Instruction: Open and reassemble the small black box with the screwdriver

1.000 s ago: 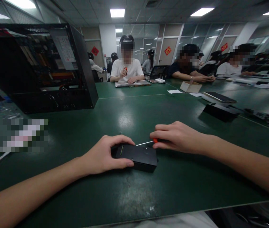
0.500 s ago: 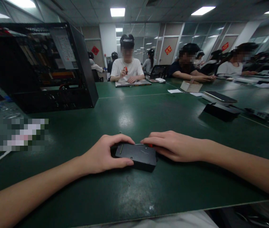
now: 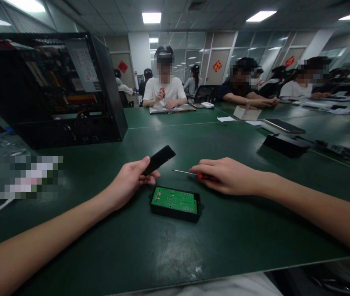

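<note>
Box [image 3: 175, 204], black and small, lies on the green tabletop [image 3: 193, 250] between the two hands, with its lid off and a green circuit board [image 3: 175, 200] laid bare inside it. The lid [image 3: 158, 159] is pinched at one end between thumb and fingers of the left hand [image 3: 128, 183] and is held tilted in the air, up and to the left of the box and clear of it. A thin screwdriver [image 3: 193, 174] with a red grip is enclosed by the curled fingers of the right hand [image 3: 228, 176], its shaft pointed left toward the lid, above the far edge of the box and not touching it. The opening step is judged to be done, since the board is uncovered; the lid remains to be set down. A free spot on the tabletop beside the box would be needed for that, and the driver tip would then have to be brought down on the board, though no screws can be made out at this size. A large open computer case [image 3: 70, 88] stands well apart at the far left.
</note>
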`<state>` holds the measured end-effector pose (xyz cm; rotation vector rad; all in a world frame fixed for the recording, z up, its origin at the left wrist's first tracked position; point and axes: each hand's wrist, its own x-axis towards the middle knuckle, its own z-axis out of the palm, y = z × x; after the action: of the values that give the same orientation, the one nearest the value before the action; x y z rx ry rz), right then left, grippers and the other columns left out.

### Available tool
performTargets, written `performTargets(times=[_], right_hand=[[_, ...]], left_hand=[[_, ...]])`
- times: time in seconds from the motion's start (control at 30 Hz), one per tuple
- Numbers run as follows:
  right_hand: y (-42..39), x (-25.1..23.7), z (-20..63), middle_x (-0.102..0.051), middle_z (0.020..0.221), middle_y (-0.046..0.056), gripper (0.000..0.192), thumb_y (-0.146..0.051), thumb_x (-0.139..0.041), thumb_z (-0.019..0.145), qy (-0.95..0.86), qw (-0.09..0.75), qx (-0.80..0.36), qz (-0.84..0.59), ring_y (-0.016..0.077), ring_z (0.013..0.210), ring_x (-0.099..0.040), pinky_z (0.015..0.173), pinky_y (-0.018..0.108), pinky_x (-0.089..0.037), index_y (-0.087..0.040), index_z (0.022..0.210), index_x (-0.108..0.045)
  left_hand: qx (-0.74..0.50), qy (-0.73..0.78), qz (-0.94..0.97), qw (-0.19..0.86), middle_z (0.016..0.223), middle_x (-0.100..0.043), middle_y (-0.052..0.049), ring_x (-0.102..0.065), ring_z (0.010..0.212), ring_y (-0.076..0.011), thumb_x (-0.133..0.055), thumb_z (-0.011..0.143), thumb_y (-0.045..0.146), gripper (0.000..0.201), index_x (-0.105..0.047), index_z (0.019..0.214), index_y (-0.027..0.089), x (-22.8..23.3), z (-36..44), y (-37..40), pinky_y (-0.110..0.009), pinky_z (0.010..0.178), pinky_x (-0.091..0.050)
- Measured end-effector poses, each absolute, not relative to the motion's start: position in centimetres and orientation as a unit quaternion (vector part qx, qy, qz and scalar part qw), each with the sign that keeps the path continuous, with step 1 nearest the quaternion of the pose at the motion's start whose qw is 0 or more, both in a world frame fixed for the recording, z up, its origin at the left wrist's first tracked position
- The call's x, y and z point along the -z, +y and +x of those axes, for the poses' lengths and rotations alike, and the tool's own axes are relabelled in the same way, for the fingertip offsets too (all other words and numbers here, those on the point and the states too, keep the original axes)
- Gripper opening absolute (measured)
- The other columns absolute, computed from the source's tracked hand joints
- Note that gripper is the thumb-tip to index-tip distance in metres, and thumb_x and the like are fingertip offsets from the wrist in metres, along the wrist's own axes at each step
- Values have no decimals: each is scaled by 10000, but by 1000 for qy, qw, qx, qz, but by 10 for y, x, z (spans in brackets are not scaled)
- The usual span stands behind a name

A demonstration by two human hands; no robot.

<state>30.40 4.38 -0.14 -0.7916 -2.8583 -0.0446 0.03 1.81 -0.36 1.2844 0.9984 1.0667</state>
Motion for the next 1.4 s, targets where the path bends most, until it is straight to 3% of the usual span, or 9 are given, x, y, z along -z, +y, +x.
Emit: performTargets(times=[0.1, 0.23, 0.37, 0.47, 0.57, 0.67, 0.8, 0.97, 1.4], right_hand=[[48, 6, 300, -636, 1151, 118, 374, -299, -485, 1006, -948, 119, -18, -294, 184, 900, -644, 787, 315, -514, -152, 1346, -542], [48, 4, 293, -643, 1151, 123, 347, -335, -471, 1022, -939, 141, -21, -312, 197, 948, -655, 836, 329, -526, -148, 1294, -579], [32, -6, 281, -637, 1237, 138, 404, -449, -474, 1026, -936, 202, -40, -285, 224, 1093, -636, 941, 369, -512, -152, 1270, -597], [9, -11, 263, -631, 1297, 151, 577, -567, -606, 933, -940, 245, -98, -215, 240, 1169, -611, 992, 381, -500, -146, 1326, -563], [-14, -10, 243, -592, 1387, 161, 676, -584, -666, 881, -949, 225, -108, -192, 262, 1220, -595, 1035, 397, -489, -150, 1380, -528], [-25, -7, 232, -501, 1494, 171, 595, -485, -601, 950, -951, 188, -100, -223, 278, 1306, -541, 1086, 412, -462, -142, 1422, -489], [-23, -7, 235, -589, 1393, 166, 508, -383, -567, 978, -945, 172, -134, -243, 256, 1229, -587, 1066, 407, -476, -132, 1412, -489], [-17, -9, 243, -648, 1298, 150, 519, -367, -593, 942, -941, 176, -153, -245, 254, 1164, -619, 1027, 413, -492, -137, 1400, -511], [-21, -25, 256, -704, 1201, 97, 495, -336, -672, 885, -927, 243, -137, -249, 202, 1055, -675, 938, 310, -521, -157, 1334, -568]], left_hand=[[-484, 429, 482, 591, 690, -685, -32, -519, 537, -99, -651, 926, 516, 418, -693, 800, 120, 2, -2, 22, -212, 568, -447], [-484, 419, 458, 616, 652, -656, -22, -521, 537, -95, -604, 978, 448, 372, -676, 806, 125, 0, -3, 21, -186, 556, -451], [-480, 403, 459, 630, 734, -712, -45, -579, 586, -106, -631, 975, 344, 237, -691, 912, 124, -1, -3, 19, -190, 594, -487], [-479, 396, 459, 635, 813, -753, -68, -626, 633, -122, -649, 959, 274, 168, -709, 994, 121, -1, -3, 17, -218, 659, -528], [-475, 398, 459, 637, 919, -786, -100, -668, 683, -138, -677, 932, 230, 148, -727, 1023, 125, -1, -4, 17, -247, 715, -557], [-471, 400, 460, 637, 998, -792, -111, -696, 702, -139, -694, 916, 214, 151, -753, 1025, 129, -2, -3, 16, -249, 728, -576], [-474, 422, 468, 615, 854, -782, -59, -730, 672, -147, -777, 844, 209, 130, -783, 956, 144, -4, -2, 15, -195, 624, -574], [-477, 440, 475, 595, 848, -782, -40, -737, 593, -146, -857, 757, 200, 222, -780, 963, 167, -4, -3, 15, -157, 470, -529], [-448, 442, 518, 579, 782, -750, -1, -745, 618, -148, -873, 743, 304, 305, -702, 959, 174, -3, -3, 12, -153, 491, -532]])
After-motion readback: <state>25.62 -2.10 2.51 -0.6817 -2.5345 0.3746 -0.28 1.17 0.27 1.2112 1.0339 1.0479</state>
